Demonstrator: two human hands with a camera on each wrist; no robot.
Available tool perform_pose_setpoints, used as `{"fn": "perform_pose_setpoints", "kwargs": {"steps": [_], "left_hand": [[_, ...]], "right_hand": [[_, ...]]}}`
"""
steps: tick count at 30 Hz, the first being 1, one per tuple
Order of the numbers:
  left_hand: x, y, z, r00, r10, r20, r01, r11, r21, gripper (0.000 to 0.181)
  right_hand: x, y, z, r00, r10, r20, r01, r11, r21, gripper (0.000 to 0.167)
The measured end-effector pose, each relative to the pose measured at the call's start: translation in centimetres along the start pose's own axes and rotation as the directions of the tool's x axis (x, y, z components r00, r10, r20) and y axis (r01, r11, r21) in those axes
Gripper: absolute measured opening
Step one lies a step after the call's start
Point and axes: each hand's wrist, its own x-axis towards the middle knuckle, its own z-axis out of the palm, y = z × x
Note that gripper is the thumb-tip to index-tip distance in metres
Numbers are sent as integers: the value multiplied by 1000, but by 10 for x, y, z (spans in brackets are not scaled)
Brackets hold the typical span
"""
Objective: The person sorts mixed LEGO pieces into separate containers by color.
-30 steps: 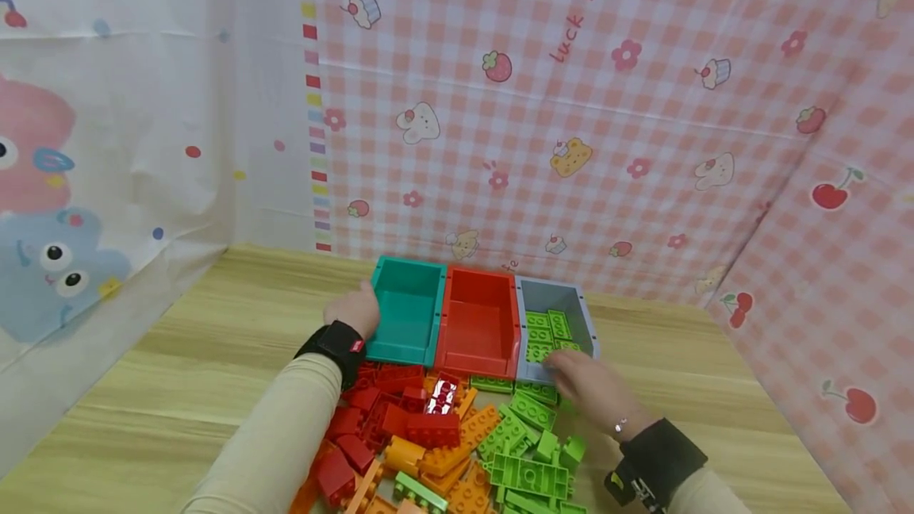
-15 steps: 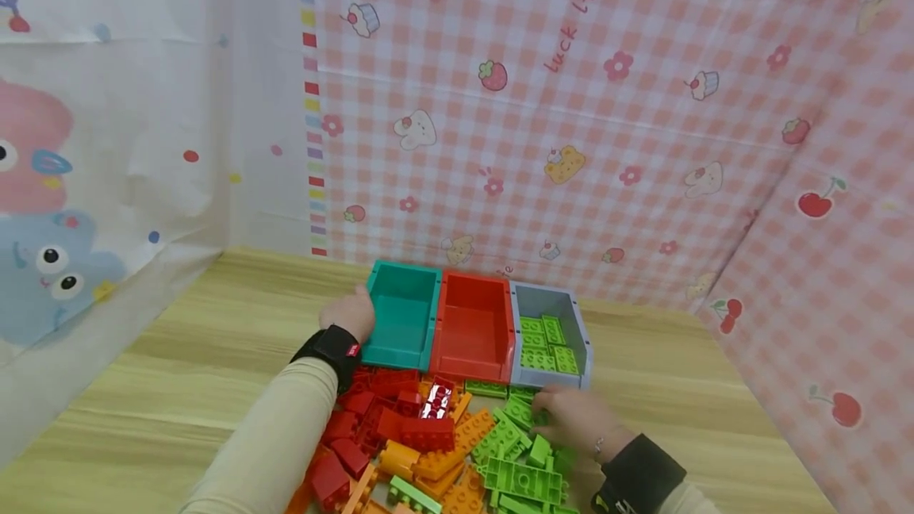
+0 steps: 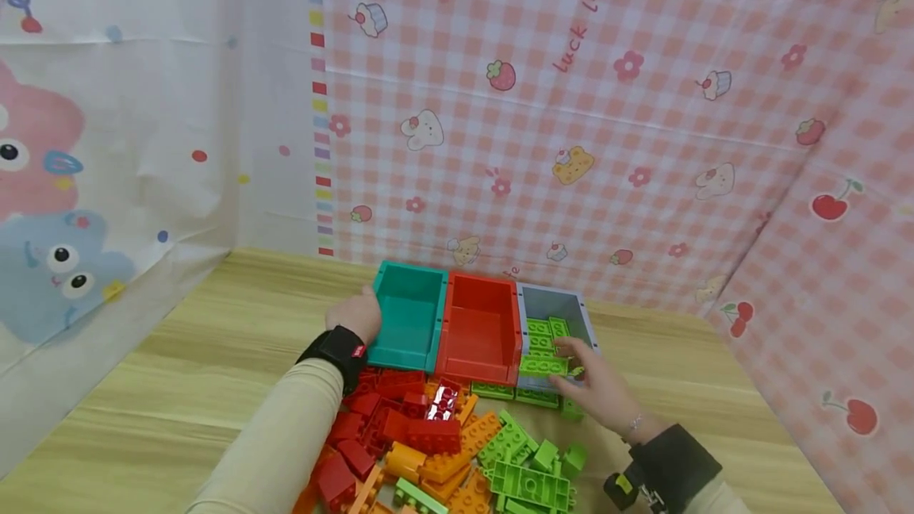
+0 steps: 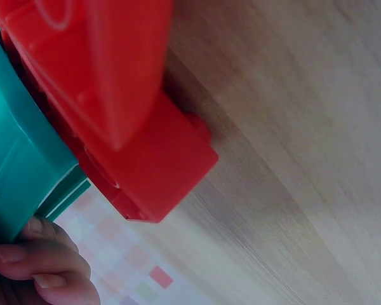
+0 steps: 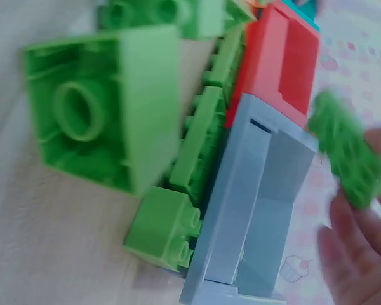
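Note:
My right hand (image 3: 600,389) pinches a green brick (image 3: 544,365) above the front of the grey-blue bin (image 3: 557,297), where several green bricks lie. The right wrist view shows the held green brick (image 5: 349,149) between the thumb and fingers of the hand (image 5: 362,241), beside the grey-blue bin (image 5: 232,203). At the far left, my left hand (image 3: 355,317) grips the outer side of the teal bin (image 3: 407,320). Its curled fingertips show in the left wrist view, where the hand (image 4: 44,267) holds the teal rim (image 4: 25,184).
Between the two outer bins stands a red bin (image 3: 478,324). In front lies a pile of red bricks (image 3: 432,435), orange bricks (image 3: 446,462) and green bricks (image 3: 528,482). A patterned cloth wall (image 3: 571,101) rises behind the bins.
My right hand went down from the grey-blue bin to the green pile, then came back up over the bin with a green brick. My left hand stays at the teal bin.

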Motion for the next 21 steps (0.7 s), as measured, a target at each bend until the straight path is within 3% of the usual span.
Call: {"fn": "perform_pose_setpoints", "kwargs": {"steps": [2, 5, 8, 10, 13, 16, 21], "left_hand": [[0, -1, -1, 1000, 0, 0, 0, 1000, 1, 35], [1, -2, 0, 1000, -3, -1, 3, 1000, 3, 33], [3, -3, 2, 1000, -11, 1, 11, 1000, 10, 32], [4, -3, 3, 1000, -13, -3, 13, 1000, 15, 33], [5, -3, 4, 1000, -7, -13, 8, 1000, 16, 31], [4, -2, 4, 1000, 0, -10, 0, 1000, 11, 31], [5, -3, 3, 1000, -13, 6, 13, 1000, 0, 32]], "right_hand": [[6, 1, -3, 995, 56, -85, -51, 997, 59, 48], [18, 4, -6, 976, 110, -188, -100, 993, 60, 47], [31, 5, -6, 977, 39, -210, -62, 992, -106, 45], [40, 6, -3, 983, -69, -172, 20, 961, -274, 43], [54, 7, 4, 978, -196, -70, 140, 869, -475, 41], [64, 7, 10, 986, -162, 27, 152, 840, -520, 40], [77, 5, 16, 992, 1, 129, 63, 870, -490, 47]]}}
